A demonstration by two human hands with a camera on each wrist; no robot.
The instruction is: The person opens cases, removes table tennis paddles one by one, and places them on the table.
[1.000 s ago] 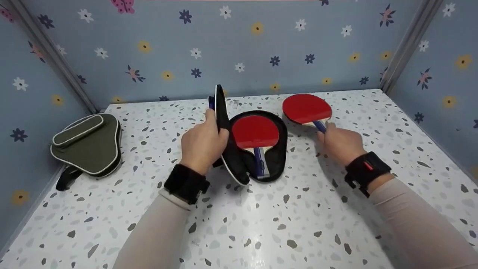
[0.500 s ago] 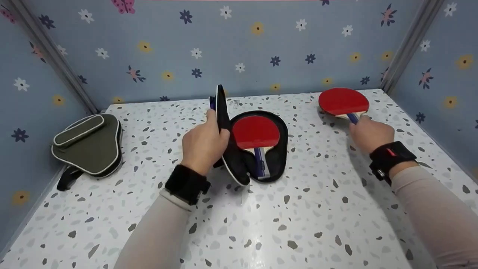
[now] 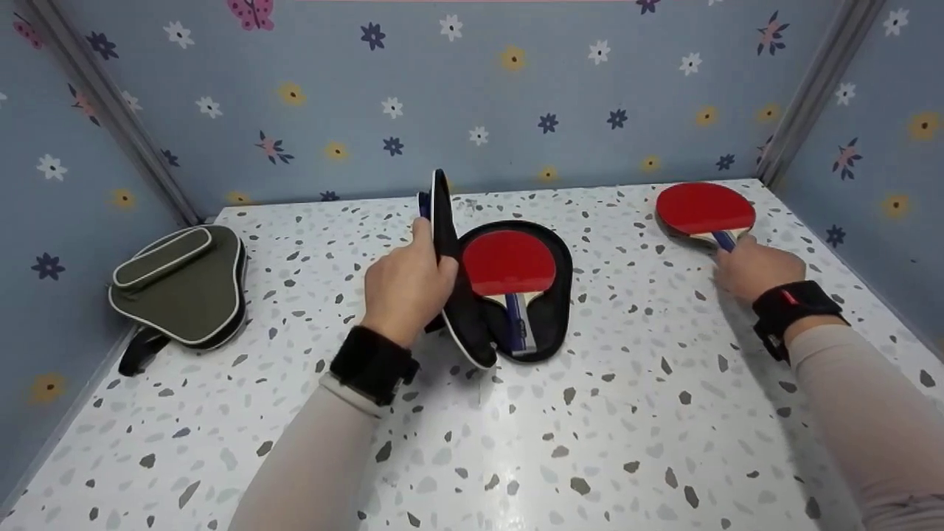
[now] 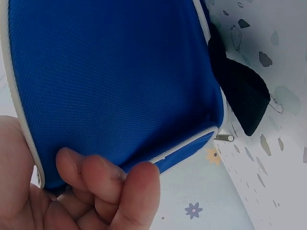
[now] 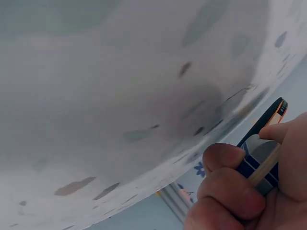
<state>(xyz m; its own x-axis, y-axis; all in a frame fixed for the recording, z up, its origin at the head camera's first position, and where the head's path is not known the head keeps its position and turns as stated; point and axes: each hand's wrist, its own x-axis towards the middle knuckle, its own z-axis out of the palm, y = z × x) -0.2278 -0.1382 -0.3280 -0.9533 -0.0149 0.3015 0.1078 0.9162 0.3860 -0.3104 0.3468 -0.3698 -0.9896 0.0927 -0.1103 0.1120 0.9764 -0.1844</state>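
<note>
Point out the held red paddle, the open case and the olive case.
Held red paddle [image 3: 706,208]: head view, red face of the blade.
Open case [image 4: 115,76]: left wrist view, blue outer fabric.
Olive case [image 3: 193,287]: head view, olive fabric panel.

The paddle case [image 3: 551,323] – blue outside with white piping, black inside – lies open, its cover raised nearly upright in the left hand [image 3: 409,287], its other half flat, holding a red-faced paddle [image 3: 509,262] with the handle toward the person. A second paddle [image 3: 706,209], red side up, is gripped by its blue-striped handle in the right hand [image 3: 763,269] – to the right, well apart from the case.
</note>
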